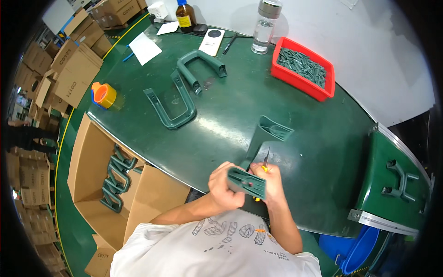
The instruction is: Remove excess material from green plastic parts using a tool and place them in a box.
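Near the lower middle of the frame, the left hand (223,186) is wrapped tight around one end of a dark green plastic part (256,143), fingers curled in. Right next to it, the right hand (272,182) has its fingers closed on a yellow-handled blade (264,169), the tip poking up beside the part. Can't tell from this angle if the blade actually touches the plastic, or how much the right hand is also steadying it.

As for the part itself, it sits between and just past the hands, tilted up off the table (217,152). Both ends flare out and look hollow with ribs inside; the one nearer the shirt faces up, the other points toward the middle of the frame. The bend between is mostly hidden.

Further out, upper middle, one U-shaped piece (187,64) lies just beside another U-shaped piece (189,111). Upper right has a red tray (300,87) full of small green bits (302,67), with a clear bottle (263,34) near it. Lower left, an open cardboard box (87,161) holds more green handles (121,177).
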### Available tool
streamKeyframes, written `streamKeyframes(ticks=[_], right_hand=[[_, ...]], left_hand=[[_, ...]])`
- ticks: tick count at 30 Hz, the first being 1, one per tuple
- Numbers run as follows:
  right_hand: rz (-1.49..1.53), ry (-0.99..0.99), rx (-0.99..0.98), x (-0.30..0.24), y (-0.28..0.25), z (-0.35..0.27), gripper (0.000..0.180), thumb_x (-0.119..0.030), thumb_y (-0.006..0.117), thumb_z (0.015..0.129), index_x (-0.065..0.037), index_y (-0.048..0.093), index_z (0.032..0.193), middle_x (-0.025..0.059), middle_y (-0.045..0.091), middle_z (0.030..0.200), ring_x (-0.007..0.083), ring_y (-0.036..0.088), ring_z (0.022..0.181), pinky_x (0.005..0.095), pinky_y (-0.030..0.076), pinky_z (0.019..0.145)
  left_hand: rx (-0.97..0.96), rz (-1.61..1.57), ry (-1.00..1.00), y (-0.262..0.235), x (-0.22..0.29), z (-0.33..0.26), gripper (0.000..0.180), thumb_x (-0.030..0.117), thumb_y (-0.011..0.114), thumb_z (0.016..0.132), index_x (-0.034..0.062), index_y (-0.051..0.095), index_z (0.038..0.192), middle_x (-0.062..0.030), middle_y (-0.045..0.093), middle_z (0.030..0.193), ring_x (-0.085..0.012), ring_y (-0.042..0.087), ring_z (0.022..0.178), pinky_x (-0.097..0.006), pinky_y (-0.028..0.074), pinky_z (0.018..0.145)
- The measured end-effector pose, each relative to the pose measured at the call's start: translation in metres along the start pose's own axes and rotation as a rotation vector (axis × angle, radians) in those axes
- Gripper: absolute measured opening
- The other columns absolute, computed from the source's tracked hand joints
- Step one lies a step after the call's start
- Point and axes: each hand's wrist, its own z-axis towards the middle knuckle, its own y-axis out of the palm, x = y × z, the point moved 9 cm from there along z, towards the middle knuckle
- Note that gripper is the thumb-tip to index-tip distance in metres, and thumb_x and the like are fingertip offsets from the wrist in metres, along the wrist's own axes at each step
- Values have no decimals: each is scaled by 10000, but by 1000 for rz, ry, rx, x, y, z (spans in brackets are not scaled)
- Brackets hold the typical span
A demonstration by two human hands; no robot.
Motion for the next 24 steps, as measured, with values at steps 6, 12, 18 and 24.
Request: streamKeyframes(ticks=[6,12,18,24], right_hand=[[-224,-367,199,-11,9,-26,244,-98,592,823,21,560,612,18,525,519,77,435,459,250,352,431],[-402,-1531,67,-138,19,-128,108,-14,611,794,38,580,706,43,540,542,198,533,454,296,438,435],[-592,-983,242,-212,-37,-16,304,-159,650,847,-6,592,1103,2,606,957,50,427,655,198,399,615],[-640,-776,-25,-133,-12,5,188,-152,722,785,11,656,854,46,605,709,101,520,597,244,423,552]], left_hand=[[398,-257,-632,-17,-58,-7,127,123,559,902,13,501,927,-18,492,680,-75,445,509,-224,386,455],[299,-580,-929,-17,-98,3,146,156,583,897,34,509,930,-21,492,623,-102,434,462,-242,378,452],[-89,-883,-1241,16,-70,-5,175,170,517,915,18,531,1002,-26,449,513,-113,389,428,-256,292,442],[-265,-1151,-1215,17,-60,-4,562,434,299,974,-44,455,1225,-93,519,605,-149,431,478,-270,331,455]])
